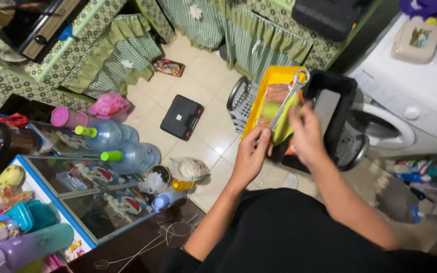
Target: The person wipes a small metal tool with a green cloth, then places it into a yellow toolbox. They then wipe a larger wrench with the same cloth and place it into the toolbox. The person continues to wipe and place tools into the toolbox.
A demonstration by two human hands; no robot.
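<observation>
Presently in hand: one metal spanner (285, 101), ring end uppermost, its lower shaft pinched in the closed fingers of the left hand (253, 151) and its middle met by the right hand (305, 132), whose fingers curl at the shaft, though whether they fully grip it cannot be told; it is held just above a yellow tray (274, 76) beside a black toolbox (337, 88). Judged step: tool lifted for sorting; any next move calls for a steady two-handed hold clear of the tray's contents.
</observation>
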